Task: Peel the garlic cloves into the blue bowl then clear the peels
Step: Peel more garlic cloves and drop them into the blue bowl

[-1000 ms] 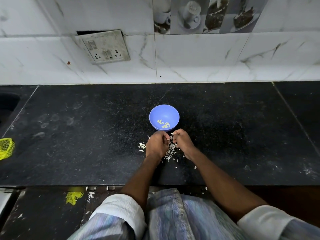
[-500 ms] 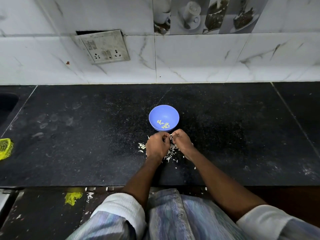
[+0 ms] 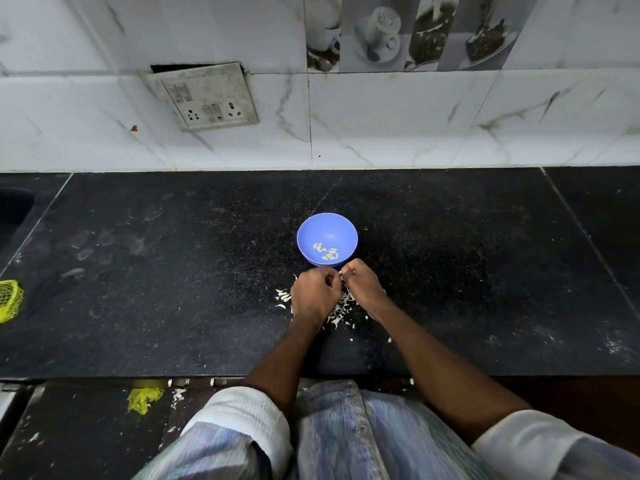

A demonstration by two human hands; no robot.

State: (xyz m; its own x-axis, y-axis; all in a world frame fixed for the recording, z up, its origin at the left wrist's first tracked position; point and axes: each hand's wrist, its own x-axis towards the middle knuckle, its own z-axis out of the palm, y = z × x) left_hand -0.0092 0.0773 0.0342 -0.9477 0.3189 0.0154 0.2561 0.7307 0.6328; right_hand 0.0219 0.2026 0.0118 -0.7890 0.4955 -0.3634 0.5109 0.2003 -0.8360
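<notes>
I am pinching a light, slippery garlic clove (image 3: 341, 270) between left hand (image 3: 314, 295) and right hand (image 3: 363, 285), fingertips working its papery skin.

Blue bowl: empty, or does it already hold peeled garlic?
Not empty. The blue bowl stands upright on the counter with a few pale peeled cloves on its bottom; most of it is bare.

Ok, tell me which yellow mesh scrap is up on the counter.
The yellow mesh scrap at the far left edge: it lies on the black counter. The other yellow scrap lies lower, below the counter's front edge.
</notes>
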